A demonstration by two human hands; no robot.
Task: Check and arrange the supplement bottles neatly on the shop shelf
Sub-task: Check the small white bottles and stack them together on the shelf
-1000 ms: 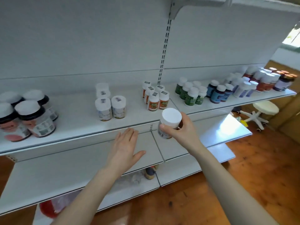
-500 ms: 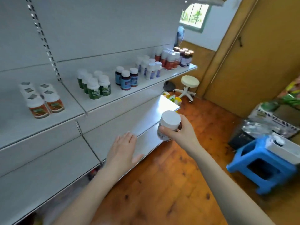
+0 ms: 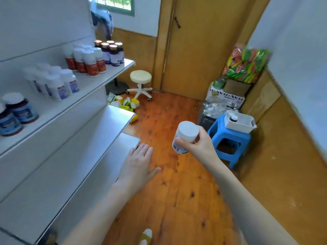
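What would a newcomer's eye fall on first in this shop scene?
The right hand grips a white-capped bottle mid-frame, above the wooden floor. To its left, the left hand is spread flat near the corner of the lower shelf. At the right, a blue stool carries a white basket.

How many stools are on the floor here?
2: a cream swivel stool by the wooden door, and a blue plastic stool further right, under a white basket.

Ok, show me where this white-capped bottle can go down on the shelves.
The middle shelf and the bottom shelf by the left hand lie bare. The top shelf is crowded: red-label bottles, blue-label bottles, dark jars; only its front strip and end corner are free.
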